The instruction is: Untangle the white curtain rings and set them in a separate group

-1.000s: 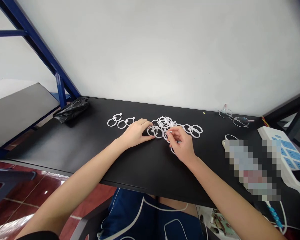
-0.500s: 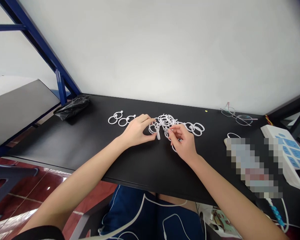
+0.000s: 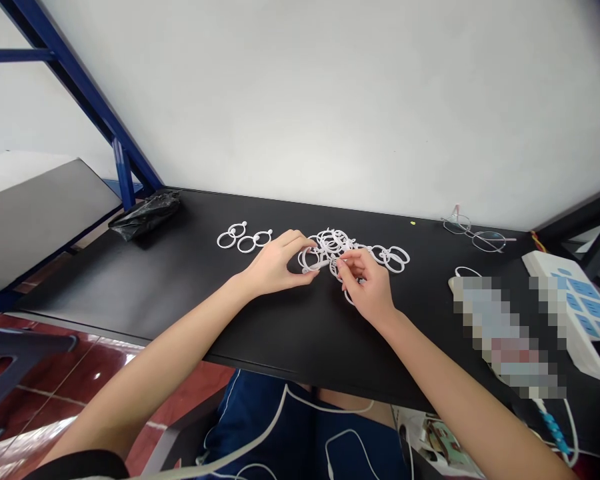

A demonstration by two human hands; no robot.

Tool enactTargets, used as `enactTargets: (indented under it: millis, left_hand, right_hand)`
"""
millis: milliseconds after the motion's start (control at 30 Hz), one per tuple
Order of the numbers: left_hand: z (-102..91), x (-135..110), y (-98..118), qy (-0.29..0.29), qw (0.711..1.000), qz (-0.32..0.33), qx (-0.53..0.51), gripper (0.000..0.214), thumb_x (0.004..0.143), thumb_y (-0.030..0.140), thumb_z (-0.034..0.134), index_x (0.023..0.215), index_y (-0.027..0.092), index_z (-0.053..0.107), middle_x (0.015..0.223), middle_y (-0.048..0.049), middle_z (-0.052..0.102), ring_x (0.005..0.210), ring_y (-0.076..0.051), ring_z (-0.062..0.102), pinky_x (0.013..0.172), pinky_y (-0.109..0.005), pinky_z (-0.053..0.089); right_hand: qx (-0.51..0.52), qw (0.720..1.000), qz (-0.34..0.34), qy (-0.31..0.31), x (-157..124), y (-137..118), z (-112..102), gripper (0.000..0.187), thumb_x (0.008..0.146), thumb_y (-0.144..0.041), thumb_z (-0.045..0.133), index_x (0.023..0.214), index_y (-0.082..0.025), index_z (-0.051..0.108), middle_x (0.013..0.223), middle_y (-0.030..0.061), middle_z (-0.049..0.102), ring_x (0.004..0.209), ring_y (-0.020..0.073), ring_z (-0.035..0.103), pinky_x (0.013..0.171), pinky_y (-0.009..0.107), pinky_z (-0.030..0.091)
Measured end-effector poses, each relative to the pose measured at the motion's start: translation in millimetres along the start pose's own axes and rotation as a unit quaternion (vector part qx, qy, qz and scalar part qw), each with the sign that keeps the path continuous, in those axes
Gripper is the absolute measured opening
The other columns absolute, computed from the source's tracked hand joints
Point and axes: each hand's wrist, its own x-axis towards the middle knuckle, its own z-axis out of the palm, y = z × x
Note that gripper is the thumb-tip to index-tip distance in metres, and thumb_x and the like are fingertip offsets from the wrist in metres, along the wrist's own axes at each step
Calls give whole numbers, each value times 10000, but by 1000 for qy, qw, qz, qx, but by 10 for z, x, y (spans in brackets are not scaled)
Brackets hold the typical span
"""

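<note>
Two bare hands, one person, both over one black tabletop (image 3: 180, 293). Left hand (image 3: 280, 263): thumb and fingers curved in a C around one white ring (image 3: 303, 259) at the left edge of the pile; can't tell if it's actually gripped. Right hand (image 3: 367, 277): thumb and index pinched together, grasping one white plastic ring (image 3: 333, 267) at the pile's near side; other fingers curled in.

Rings: one tangled pile (image 3: 336, 240) between and just behind the hands, overlapping too much for an exact count. A few overlapping rings trail off its right end, past the right hand. Separate group of four rings (image 3: 247, 245) left of the left hand, lying flat as two overlapping pairs, small round tabs visible.

Rest of tabletop: one pair of eyeglasses (image 3: 473, 234), far right, near the wall (image 3: 300, 120); one small yellow scrap (image 3: 413, 223) left of them; one pixelated slab (image 3: 505, 337) right of the right forearm, one cable with a blue spiral wrap (image 3: 556, 433) at its near end; one white power strip (image 3: 535, 263) with several blue outlets, right edge; one crumpled black plastic bag (image 3: 147, 215), far left corner. Off the table: one blue metal frame (image 3: 83, 100) upper left, one dark blue stool (image 3: 25, 341), partly in view, lower left.
</note>
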Motion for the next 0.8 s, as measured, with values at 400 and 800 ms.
enactTargets:
  millis: [400,800]
  left_hand:
    - [68,-11,40,29,995,-24,-90,352,806,287,715,1117,172,598,945,-57,679,869,-168,641,813,-319,547]
    - [167,-37,144,0,958,-144,-248,456,770,259,741,1161,193,517,844,6,662,605,-91,669,642,-216,576]
  right_hand:
    - [15,997,-28,-74,-17,-95,-22,81,838,-234,628,910,-209,599,764,15,692,533,122,610,517,269,500]
    - [150,976,51,-150,-27,-72,25,216,793,-258,693,912,-214,517,865,24,712,562,117,653,484,232,494]
